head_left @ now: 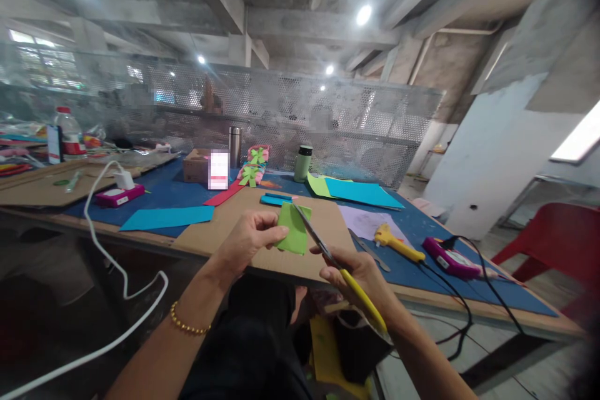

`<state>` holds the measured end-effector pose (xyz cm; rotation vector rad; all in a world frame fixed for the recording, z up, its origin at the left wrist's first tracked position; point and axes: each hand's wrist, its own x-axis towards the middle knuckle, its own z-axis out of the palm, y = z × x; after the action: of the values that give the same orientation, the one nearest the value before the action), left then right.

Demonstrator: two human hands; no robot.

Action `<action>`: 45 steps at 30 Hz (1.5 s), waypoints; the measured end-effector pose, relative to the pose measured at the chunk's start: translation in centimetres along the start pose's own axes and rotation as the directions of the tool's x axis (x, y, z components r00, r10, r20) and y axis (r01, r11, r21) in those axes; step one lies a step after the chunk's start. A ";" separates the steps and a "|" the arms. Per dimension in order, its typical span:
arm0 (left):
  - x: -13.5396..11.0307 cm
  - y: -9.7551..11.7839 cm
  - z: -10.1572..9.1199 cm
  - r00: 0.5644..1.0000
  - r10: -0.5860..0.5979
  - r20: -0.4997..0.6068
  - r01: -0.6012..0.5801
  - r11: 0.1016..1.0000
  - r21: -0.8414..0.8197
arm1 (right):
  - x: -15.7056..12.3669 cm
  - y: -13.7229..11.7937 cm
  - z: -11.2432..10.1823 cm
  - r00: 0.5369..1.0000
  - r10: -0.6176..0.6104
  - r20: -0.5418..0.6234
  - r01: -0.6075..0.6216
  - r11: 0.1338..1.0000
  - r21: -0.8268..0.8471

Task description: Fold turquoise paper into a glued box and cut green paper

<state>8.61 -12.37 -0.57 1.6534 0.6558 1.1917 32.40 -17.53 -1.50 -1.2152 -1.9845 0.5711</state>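
Note:
My left hand [248, 239] is closed on a small light-green foam piece [294, 229], which it holds up over a brown cardboard sheet [262, 225]. My right hand [359, 275] grips yellow-handled scissors [328, 253]. Their blades reach up across the green piece, along its right side. Both hands hover at the near edge of the table [422, 290], above my lap.
On the blue mat lie blue foam sheets [169, 217] [363, 192], a yellow utility knife [398, 244], a pink glue gun [450, 258] with a black cord, a pink device [119, 195] on a white cable, green bows [250, 174], a green bottle [302, 164]. A red chair [557, 240] stands right.

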 end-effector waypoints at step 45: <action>0.5 -1.6 -0.3 0.992 -0.085 0.091 0.090 0.995 -0.043 | 0.2 1.5 0.5 0.996 0.082 0.035 -0.086 0.990 0.115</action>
<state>8.69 -11.23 -1.78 1.6127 0.6336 1.0570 32.79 -16.68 -2.79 -1.2293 -1.9040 0.7410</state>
